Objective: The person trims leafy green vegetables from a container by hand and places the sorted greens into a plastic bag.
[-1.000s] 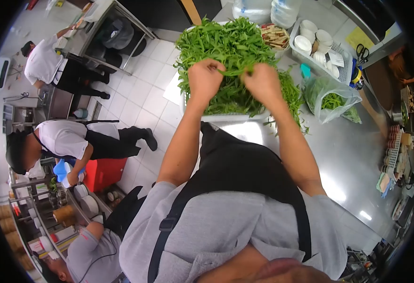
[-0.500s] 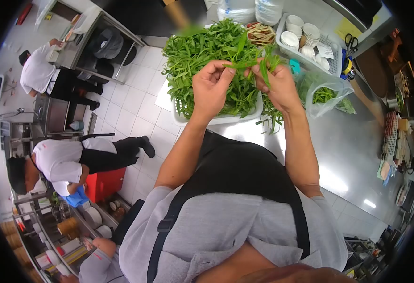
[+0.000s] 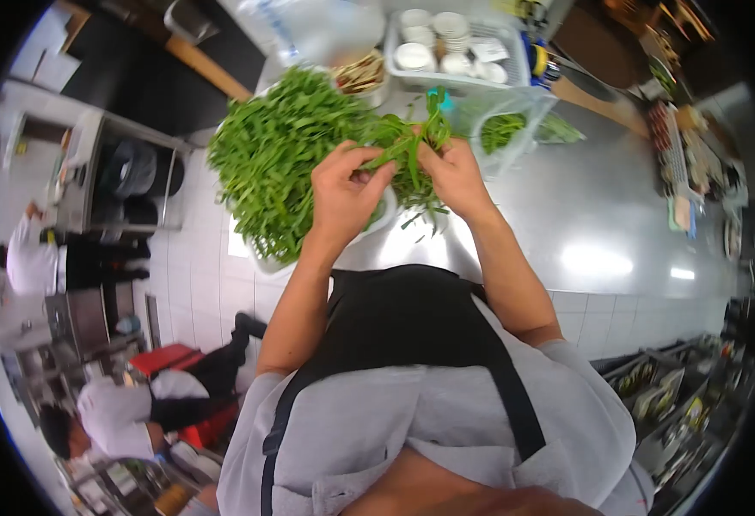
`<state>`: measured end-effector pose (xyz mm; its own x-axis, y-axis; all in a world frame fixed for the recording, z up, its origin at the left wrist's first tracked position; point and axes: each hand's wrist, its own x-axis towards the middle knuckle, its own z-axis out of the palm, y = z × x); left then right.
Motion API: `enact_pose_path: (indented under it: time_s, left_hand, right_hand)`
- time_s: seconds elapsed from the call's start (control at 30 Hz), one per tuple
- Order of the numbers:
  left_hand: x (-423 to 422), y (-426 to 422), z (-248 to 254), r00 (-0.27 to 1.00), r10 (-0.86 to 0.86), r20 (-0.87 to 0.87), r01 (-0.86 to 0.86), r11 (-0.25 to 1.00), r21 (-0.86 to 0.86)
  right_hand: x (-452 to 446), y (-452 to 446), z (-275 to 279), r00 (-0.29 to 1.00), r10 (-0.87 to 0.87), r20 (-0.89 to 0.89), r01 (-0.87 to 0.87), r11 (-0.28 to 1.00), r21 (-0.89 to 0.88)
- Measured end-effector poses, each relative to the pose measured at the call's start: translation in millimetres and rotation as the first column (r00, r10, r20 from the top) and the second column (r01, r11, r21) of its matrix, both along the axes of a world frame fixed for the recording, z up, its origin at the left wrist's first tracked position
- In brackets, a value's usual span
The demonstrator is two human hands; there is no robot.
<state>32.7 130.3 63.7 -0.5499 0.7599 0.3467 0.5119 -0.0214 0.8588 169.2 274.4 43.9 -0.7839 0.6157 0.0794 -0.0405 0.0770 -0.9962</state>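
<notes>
Long-leaved greens [image 3: 279, 155] are heaped in a white plastic basket [image 3: 276, 267] at the left of the steel table. My right hand [image 3: 459, 181] is closed round a small bunch of the same leafy greens [image 3: 433, 131], just right of the heap. Thumb and fingers of my left hand [image 3: 343, 189] pinch a leafy piece at the left side of that bunch. Loose cut stems and leaves [image 3: 420, 211] lie on the table below my hands. The fingertips are partly hidden by leaves.
A clear plastic bag of greens [image 3: 506, 129] lies right of my hands on the steel table [image 3: 558, 215]. Behind it stand a basket of small white dishes [image 3: 455, 79] and a tub of wooden sticks [image 3: 362, 77]. Two co-workers [image 3: 38, 258] [image 3: 119, 413] are at the left.
My view has turned, so the basket and table appear shifted left. My left hand has moved off the heap's front, and both hands now hold the bunch right of the basket.
</notes>
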Motion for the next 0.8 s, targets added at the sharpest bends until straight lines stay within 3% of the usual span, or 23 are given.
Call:
enact_pose_path:
  time_s: [0.03,0.13,0.17,0.23,0.3,0.33,0.37,0.4,0.43,0.47,0.5,0.6,0.63,0.73,0.8]
  left_hand:
    - [0,8,-2,0.999,-0.046,0.011,0.047,0.997,-0.062]
    - [15,47,-3,0.993,-0.079,0.085,0.077,0.996,0.036]
    - [22,61,1,0.990,-0.115,0.085,0.117,0.993,-0.022]
    - [28,98,-10,0.947,-0.236,-0.216,0.243,0.970,0.009]
    - [37,138,-27,0.840,-0.242,-0.486,0.248,0.967,-0.052]
    - [38,152,-32,0.827,-0.236,-0.510,0.227,0.971,-0.082]
    - [39,166,-37,0.813,-0.232,-0.535,0.205,0.973,-0.110]
    - [37,178,-40,0.863,-0.216,-0.458,0.167,0.975,-0.145]
    - [36,185,-36,0.905,-0.195,-0.378,0.133,0.974,-0.185]
    - [33,188,-33,0.922,-0.175,-0.347,0.134,0.981,-0.139]
    - [30,185,-27,0.938,-0.154,-0.310,0.131,0.987,-0.095]
    - [27,175,-23,0.936,-0.188,-0.297,0.182,0.982,-0.048]
    - [27,174,-23,0.926,-0.212,-0.313,0.210,0.977,-0.043]
    - [33,174,-18,0.905,-0.262,-0.335,0.292,0.955,0.042]
    - [32,176,-21,0.888,-0.286,-0.360,0.318,0.948,0.032]
  right_hand:
    - [12,5,1,0.994,-0.063,0.089,0.059,0.997,0.039]
    - [52,24,-14,0.891,-0.421,-0.170,0.426,0.905,-0.007]
    - [63,33,-17,0.837,-0.495,-0.234,0.493,0.867,-0.073]
    - [76,51,-22,0.700,-0.629,-0.338,0.592,0.776,-0.217]
    - [63,62,-25,0.669,-0.652,-0.357,0.598,0.757,-0.262]
    - [53,70,-27,0.649,-0.664,-0.372,0.601,0.747,-0.284]
    - [43,81,-42,0.710,-0.636,-0.302,0.613,0.769,-0.179]
    - [43,88,-49,0.785,-0.610,-0.107,0.619,0.768,0.166]
    - [47,96,-55,0.780,-0.617,0.107,0.503,0.718,0.481]
    - [51,106,-63,0.695,-0.652,0.304,0.281,0.635,0.720]
    - [58,120,-81,0.706,-0.645,0.292,0.201,0.577,0.792]
    - [66,134,-61,0.623,-0.559,0.546,-0.197,0.564,0.802]
    - [61,134,-48,0.618,-0.552,0.560,-0.275,0.515,0.812]
    - [32,146,-30,0.358,-0.439,0.824,-0.556,0.609,0.565]
    - [23,170,-72,0.300,-0.405,0.864,-0.619,0.607,0.499]
